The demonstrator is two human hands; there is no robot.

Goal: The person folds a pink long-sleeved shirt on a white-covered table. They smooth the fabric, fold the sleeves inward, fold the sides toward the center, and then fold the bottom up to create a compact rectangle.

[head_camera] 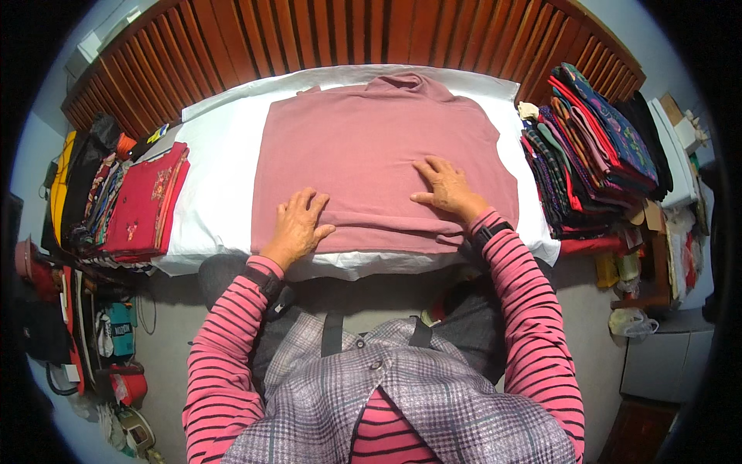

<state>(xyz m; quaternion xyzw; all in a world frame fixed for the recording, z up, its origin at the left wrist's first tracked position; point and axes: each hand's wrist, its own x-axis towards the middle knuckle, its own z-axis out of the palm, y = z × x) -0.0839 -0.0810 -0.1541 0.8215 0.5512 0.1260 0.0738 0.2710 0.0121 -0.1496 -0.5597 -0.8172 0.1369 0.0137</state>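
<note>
A dusty-pink garment (pixel 359 145) lies spread on a white cloth (pixel 220 168), with its collar at the far edge. My left hand (pixel 298 226) rests palm down near the garment's near left part, its fingers apart. On the right of the garment, my right hand (pixel 445 187) lies palm down with spread fingers, just above a crease. Loose folds run along the garment's near edge between and below my hands. Neither hand grips the fabric.
A stack of folded red and patterned clothes (pixel 142 203) stands at the left. At the right is a taller pile of folded clothes (pixel 603 139). A slatted wooden headboard (pixel 359 35) rises behind the cloth. A plastic bag (pixel 632 322) sits at the lower right.
</note>
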